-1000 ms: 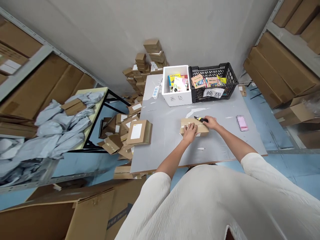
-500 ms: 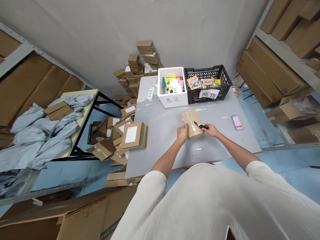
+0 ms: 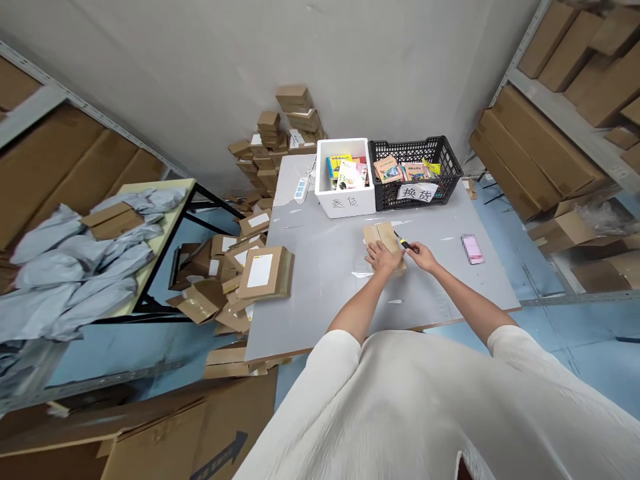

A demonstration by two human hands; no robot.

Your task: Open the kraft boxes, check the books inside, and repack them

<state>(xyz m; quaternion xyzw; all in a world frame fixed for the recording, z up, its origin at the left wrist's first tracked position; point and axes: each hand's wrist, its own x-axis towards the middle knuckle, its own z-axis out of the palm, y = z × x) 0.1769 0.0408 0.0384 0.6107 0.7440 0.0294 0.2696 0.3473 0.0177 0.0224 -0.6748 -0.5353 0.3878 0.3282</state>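
Observation:
A small brown cardboard box (image 3: 379,232) lies on the grey table (image 3: 320,267) in front of me, a seam running along its top. My left hand (image 3: 383,257) rests on the box's top with its fingers spread, covering the lower part. On the right side of the box, my right hand (image 3: 421,255) grips a black and yellow utility knife (image 3: 408,246). The blade points up and left, close to the box's right edge; whether it touches the cardboard I cannot tell.
Behind the box stand a white foam bin (image 3: 345,202) and a black plastic crate (image 3: 443,171), both holding books. A larger labelled carton (image 3: 265,273) sits at the table's left edge. A pink-screened phone (image 3: 473,249) lies on the right. Cartons are heaped left of the table.
My left hand has moved from the box's left side onto its top. The knife has shifted slightly right, away from the seam's middle.

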